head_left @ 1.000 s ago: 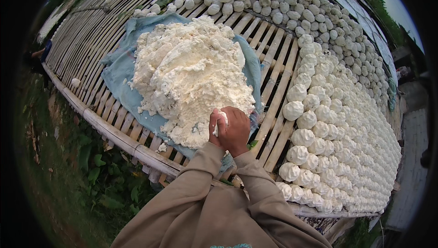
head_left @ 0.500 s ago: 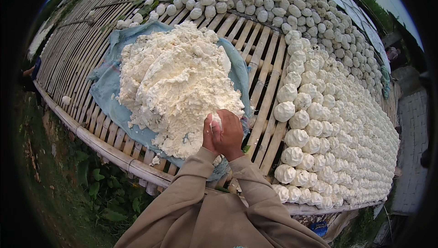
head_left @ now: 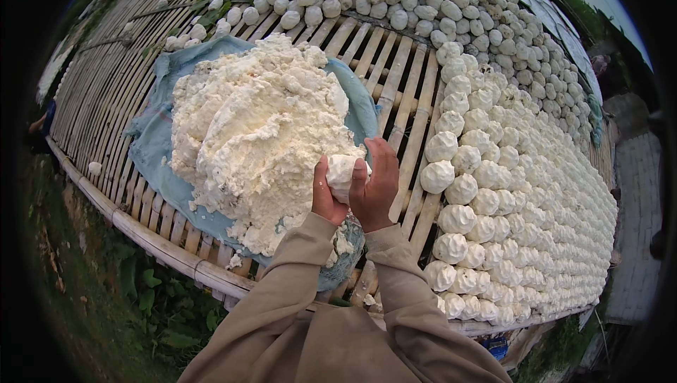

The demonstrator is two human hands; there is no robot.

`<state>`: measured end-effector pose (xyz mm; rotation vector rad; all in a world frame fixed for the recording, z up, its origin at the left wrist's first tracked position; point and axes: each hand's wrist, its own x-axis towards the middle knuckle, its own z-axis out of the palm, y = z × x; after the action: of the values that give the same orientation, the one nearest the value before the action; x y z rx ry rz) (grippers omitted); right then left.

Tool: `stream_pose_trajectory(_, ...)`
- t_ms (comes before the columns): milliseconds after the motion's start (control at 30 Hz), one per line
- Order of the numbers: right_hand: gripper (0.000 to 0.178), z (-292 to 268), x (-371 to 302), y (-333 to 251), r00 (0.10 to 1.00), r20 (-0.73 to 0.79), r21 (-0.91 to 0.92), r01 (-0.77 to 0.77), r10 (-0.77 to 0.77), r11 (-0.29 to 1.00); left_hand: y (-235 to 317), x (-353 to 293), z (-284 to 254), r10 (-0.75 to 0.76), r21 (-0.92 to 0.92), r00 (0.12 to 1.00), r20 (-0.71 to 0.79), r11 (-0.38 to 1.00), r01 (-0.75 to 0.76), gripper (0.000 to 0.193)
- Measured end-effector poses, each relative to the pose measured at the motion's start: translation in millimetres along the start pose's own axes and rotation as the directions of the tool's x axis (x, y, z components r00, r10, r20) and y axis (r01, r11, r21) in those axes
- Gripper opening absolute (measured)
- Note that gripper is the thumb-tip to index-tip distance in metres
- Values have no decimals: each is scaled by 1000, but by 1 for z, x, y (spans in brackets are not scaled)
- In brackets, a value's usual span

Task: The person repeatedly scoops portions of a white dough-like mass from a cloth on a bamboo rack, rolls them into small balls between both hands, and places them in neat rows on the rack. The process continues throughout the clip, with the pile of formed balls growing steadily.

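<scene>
A white lump of crumbly, dough-like mass (head_left: 343,173) is cupped between my two hands, at the right front edge of a big heap of the same stuff. My left hand (head_left: 326,198) bears on the lump's left side with the thumb upright. From the right, my right hand (head_left: 376,189) wraps round it, thumb in front and fingers behind. The large off-white heap (head_left: 257,129) lies on a light blue sheet (head_left: 161,171). Beside my right hand, rows of shaped white balls (head_left: 457,219) with ridged, peaked tops stand close together.
A slatted bamboo platform (head_left: 151,203) carries everything, with gaps between its slats. Greyer, rounder balls (head_left: 423,13) cover its far side. A blue-green net bag (head_left: 345,259) lies near my wrists. Green plants (head_left: 166,298) grow below the front edge.
My hands, clasped tightly before, have parted somewhat, and the white lump between them now shows. The right hand has moved slightly right and up, its fingers more upright.
</scene>
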<state>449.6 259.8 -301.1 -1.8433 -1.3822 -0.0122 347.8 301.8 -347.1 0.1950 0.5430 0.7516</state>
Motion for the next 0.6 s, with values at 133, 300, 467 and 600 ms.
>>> stream_pose_trajectory(133,42,10,25,16,995,-94,-47,40,-44,998,11,24,-1,10,21,1000,-18,1000,-10,65)
stream_pose_trajectory(300,49,27,48,30,998,63,12,-17,16,1000,18,62,14,-21,104,1000,1,994,21,69)
stream_pose_trajectory(467,81,6,86,80,932,151,386,-362,330,848,19,114,51,70,344,972,225,928,-146,92)
stream_pose_trajectory(600,73,1,156,161,828,207,726,-487,522,485,29,150,64,341,631,845,411,563,-534,83)
